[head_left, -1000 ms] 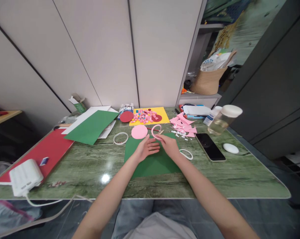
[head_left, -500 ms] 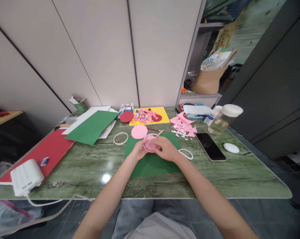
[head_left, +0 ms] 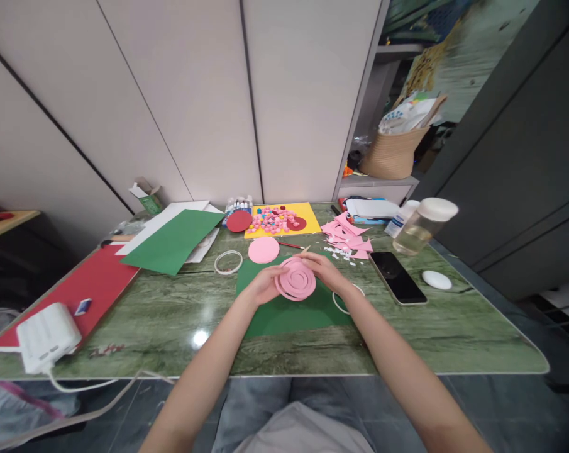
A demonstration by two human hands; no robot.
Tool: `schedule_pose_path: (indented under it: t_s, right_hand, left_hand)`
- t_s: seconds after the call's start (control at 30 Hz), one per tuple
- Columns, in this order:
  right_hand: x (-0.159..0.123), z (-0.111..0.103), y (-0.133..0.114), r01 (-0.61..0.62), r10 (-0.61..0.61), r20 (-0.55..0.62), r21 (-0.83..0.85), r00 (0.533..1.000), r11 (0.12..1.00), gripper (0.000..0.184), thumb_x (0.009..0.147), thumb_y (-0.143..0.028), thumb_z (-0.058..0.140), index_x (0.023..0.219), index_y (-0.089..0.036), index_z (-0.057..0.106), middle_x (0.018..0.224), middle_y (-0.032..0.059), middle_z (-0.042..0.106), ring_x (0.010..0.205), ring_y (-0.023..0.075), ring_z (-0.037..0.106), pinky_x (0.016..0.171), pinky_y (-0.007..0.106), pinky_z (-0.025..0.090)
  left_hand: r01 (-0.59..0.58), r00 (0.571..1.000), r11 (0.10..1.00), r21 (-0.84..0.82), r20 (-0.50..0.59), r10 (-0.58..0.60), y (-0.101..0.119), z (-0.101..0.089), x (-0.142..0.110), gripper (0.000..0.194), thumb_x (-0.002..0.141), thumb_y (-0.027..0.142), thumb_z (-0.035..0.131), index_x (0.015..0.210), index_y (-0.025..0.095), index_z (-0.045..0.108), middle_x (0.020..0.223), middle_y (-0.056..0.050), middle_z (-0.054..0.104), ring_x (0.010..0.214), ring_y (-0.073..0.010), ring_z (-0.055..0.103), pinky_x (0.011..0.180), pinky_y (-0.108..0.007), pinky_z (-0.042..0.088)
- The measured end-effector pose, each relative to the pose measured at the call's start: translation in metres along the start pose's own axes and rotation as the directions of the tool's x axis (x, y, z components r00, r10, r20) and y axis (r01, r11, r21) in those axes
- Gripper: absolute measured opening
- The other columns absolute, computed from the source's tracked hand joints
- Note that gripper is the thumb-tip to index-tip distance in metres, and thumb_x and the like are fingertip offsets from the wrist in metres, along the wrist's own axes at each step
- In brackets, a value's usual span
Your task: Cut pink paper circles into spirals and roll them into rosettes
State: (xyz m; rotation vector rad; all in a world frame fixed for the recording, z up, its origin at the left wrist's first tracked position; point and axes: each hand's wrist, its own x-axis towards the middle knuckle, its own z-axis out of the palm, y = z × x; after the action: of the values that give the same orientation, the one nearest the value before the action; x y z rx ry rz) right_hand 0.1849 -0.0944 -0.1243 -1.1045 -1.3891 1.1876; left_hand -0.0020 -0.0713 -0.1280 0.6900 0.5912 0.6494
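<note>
A pink paper spiral (head_left: 295, 280) with ring-like coils faces me above a green paper sheet (head_left: 284, 321). My left hand (head_left: 264, 285) is closed on its left edge. At the upper right edge, my right hand (head_left: 325, 272) grips the spiral too, fingers bent over the rim. A thin, pale pointed piece (head_left: 305, 250) shows just beyond the right fingertips; I cannot tell what it belongs to. Behind the left hand lies a pink paper disc (head_left: 264, 250). A white ring (head_left: 341, 304) is partly under my right wrist, and another white ring (head_left: 228, 262) lies to the left.
Pink paper scraps (head_left: 344, 235) and white bits lie at the back right. Pink pompoms (head_left: 272, 219) cover a yellow sheet (head_left: 312, 217). A phone (head_left: 397, 277), a bottle (head_left: 423, 226) and a white oval object (head_left: 436, 280) are rightward; a white power bank (head_left: 48, 336) is leftward.
The right hand has moved off the spiral's face to its upper right edge. The spiral has shifted slightly right and towards me, its coils now in plain view.
</note>
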Motion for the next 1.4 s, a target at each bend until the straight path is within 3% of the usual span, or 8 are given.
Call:
schedule_pose_path:
  t_s: [0.27,0.6,0.87,1.0,1.1,1.23,1.33,1.4]
  right_hand:
    - [0.002,-0.005,0.015,-0.281,0.284,0.010,0.170,0.959,0.945,0.028,0.067,-0.034,0.069,0.089,-0.016,0.064,0.074,0.0024,0.067,0.057,0.0105,0.061,0.054,0.023,0.052]
    - [-0.002,0.002,0.012,-0.375,0.337,0.169,0.321,0.926,0.870,0.036,0.063,-0.023,0.074,0.096,-0.017,0.063,0.077,0.0034,0.070,0.059,0.0123,0.063,0.051,0.025,0.056]
    - [0.001,0.002,0.016,-0.344,0.318,0.132,0.420,0.939,0.840,0.029,0.063,-0.018,0.073,0.091,-0.013,0.066,0.079,0.0064,0.071,0.063,0.0133,0.066,0.059,0.026,0.057]
    - [0.004,0.000,0.015,-0.238,0.257,0.027,0.482,0.966,0.843,0.026,0.064,-0.019,0.072,0.089,-0.013,0.066,0.078,0.0050,0.071,0.064,0.0128,0.065,0.063,0.026,0.055]
    - [0.007,-0.002,0.018,-0.136,0.211,-0.088,0.517,0.974,0.845,0.025,0.063,-0.020,0.073,0.087,-0.015,0.065,0.076,0.0024,0.071,0.064,0.0125,0.065,0.064,0.025,0.054]
    - [0.008,-0.005,0.020,-0.044,0.169,-0.186,0.539,0.968,0.841,0.025,0.066,-0.024,0.071,0.088,-0.016,0.064,0.076,0.0022,0.071,0.065,0.0129,0.064,0.061,0.024,0.053]
    - [0.008,-0.003,0.018,0.004,0.141,-0.224,0.545,0.964,0.838,0.026,0.066,-0.026,0.071,0.089,-0.017,0.063,0.079,0.0018,0.070,0.066,0.0128,0.064,0.062,0.024,0.053]
    - [0.007,0.001,0.016,0.029,0.123,-0.239,0.548,0.963,0.836,0.027,0.066,-0.027,0.071,0.090,-0.018,0.063,0.084,0.0024,0.070,0.070,0.0140,0.064,0.065,0.026,0.053]
  left_hand:
    - [-0.018,0.997,1.000,0.006,-0.081,0.018,-0.002,-0.011,0.011,0.023,0.074,0.011,0.052,0.095,0.006,0.062,0.083,-0.012,0.068,0.072,-0.0168,0.061,0.071,-0.029,0.047]
    - [-0.113,0.987,0.989,0.095,-0.103,0.123,-0.007,-0.004,0.012,0.025,0.073,0.020,0.057,0.092,0.006,0.065,0.083,-0.013,0.068,0.080,-0.0221,0.062,0.079,-0.034,0.045]
    - [-0.385,0.857,0.866,0.320,-0.223,0.464,-0.004,0.001,0.009,0.020,0.067,0.020,0.067,0.087,0.016,0.067,0.099,-0.005,0.066,0.106,-0.0205,0.052,0.093,-0.026,0.035]
    - [-0.425,0.793,0.832,0.356,-0.297,0.532,-0.003,-0.002,0.006,0.022,0.073,0.023,0.063,0.095,0.023,0.061,0.104,0.000,0.062,0.108,-0.0154,0.049,0.092,-0.021,0.034]
    - [-0.346,0.856,0.875,0.338,-0.269,0.442,-0.005,0.001,0.006,0.014,0.078,0.031,0.057,0.086,0.020,0.060,0.082,-0.001,0.064,0.088,-0.0148,0.058,0.079,-0.023,0.042]
    - [-0.057,0.996,0.942,0.330,-0.045,0.076,-0.009,0.016,-0.004,0.024,0.073,0.033,0.061,0.073,0.010,0.064,0.067,-0.011,0.065,0.063,-0.0200,0.062,0.066,-0.033,0.046]
    - [0.152,0.950,0.935,0.320,0.214,-0.227,-0.015,0.025,-0.012,0.028,0.073,0.027,0.064,0.094,0.009,0.064,0.096,-0.020,0.066,0.083,-0.0270,0.065,0.080,-0.041,0.045]
    - [0.151,0.935,0.960,0.237,0.282,-0.217,-0.019,0.025,-0.013,0.035,0.075,0.024,0.063,0.108,0.016,0.058,0.115,-0.017,0.059,0.094,-0.0249,0.064,0.090,-0.043,0.040]
